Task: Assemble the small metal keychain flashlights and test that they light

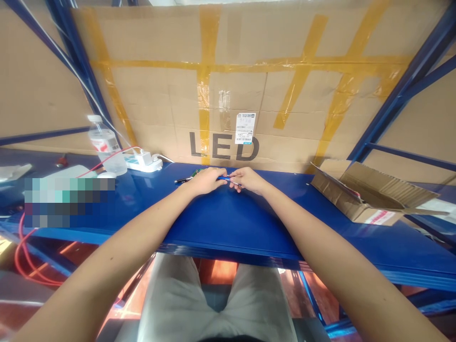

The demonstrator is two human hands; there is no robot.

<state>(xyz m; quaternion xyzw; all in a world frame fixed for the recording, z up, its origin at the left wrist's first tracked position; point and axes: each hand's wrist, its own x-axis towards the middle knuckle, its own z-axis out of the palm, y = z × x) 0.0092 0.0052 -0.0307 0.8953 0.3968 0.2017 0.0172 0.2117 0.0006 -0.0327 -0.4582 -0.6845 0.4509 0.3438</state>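
Observation:
Over the back middle of the blue tabletop (pixel 228 218), both of my hands meet around a slim blue pen (pixel 223 178). My left hand (pixel 206 180) is closed on its barrel. My right hand (pixel 249 179) pinches the thin, pale end piece (pixel 235 182) on the right side. Fingers cover much of the pen, and I cannot tell if the end piece is joined to it. Just left of my left hand lies a dark pen-like stick (pixel 181 180) with a shiny tip. A small green item (pixel 196 172) shows partly behind that hand.
A big taped carton (pixel 160 104) marked LED stands behind the table. An open cardboard box (pixel 356 209) sits on the right. At left are a water bottle (pixel 107 147), a white power strip (pixel 144 162) with a plug, and a red cable (pixel 21 251). A blurred patch hides something nearby.

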